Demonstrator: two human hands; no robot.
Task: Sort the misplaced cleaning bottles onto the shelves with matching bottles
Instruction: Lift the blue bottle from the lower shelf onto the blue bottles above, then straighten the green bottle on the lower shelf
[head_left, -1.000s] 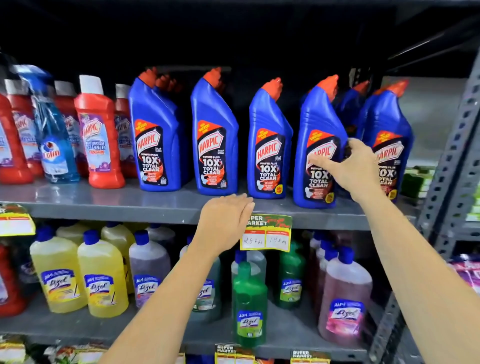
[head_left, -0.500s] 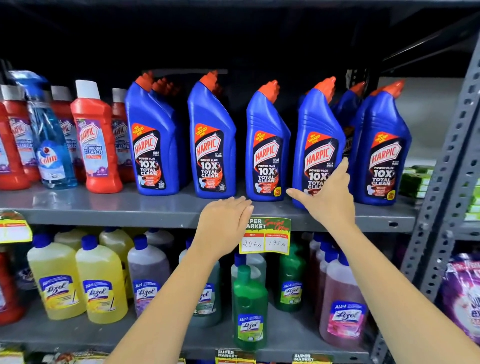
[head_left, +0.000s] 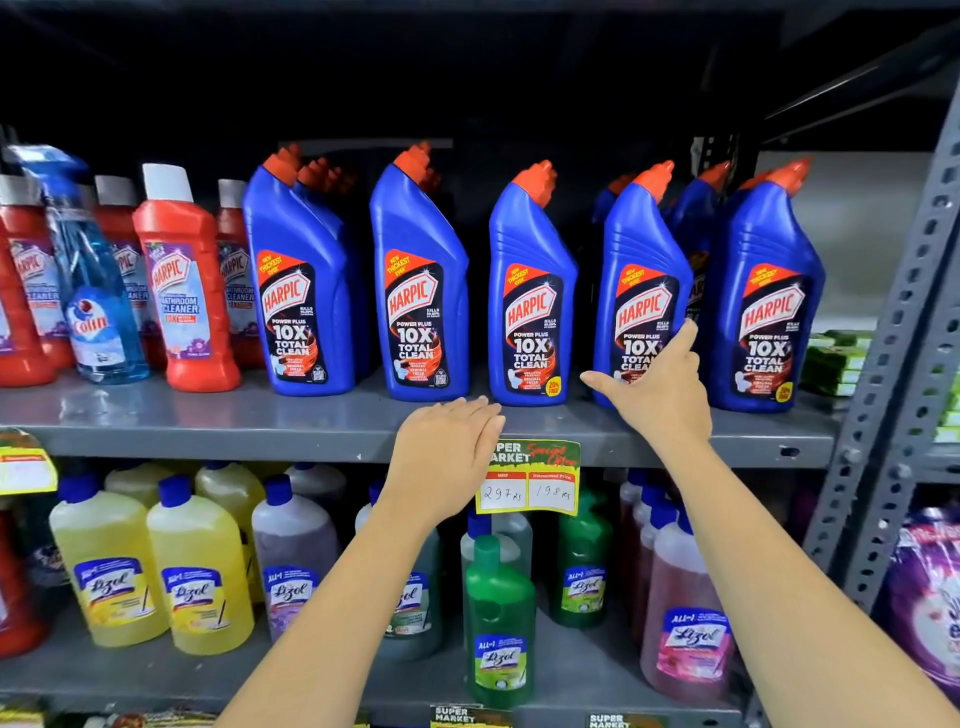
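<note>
On the grey metal upper shelf (head_left: 208, 415), one pale-blue spray bottle (head_left: 98, 312) sits misplaced among red bathroom-cleaner bottles (head_left: 182, 291), so sorting remains, while the left hand (head_left: 447, 457) and right hand (head_left: 657, 395) hover open and empty by the aligned dark-blue toilet-cleaner bottles (head_left: 530, 296).

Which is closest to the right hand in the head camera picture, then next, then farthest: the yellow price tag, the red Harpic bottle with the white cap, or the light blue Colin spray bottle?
1. Yellow price tag on the shelf edge, just left of and below the right hand.
2. Red Harpic bottle with white cap, far to the left on the upper shelf.
3. Light blue Colin spray bottle, farther left still.
</note>
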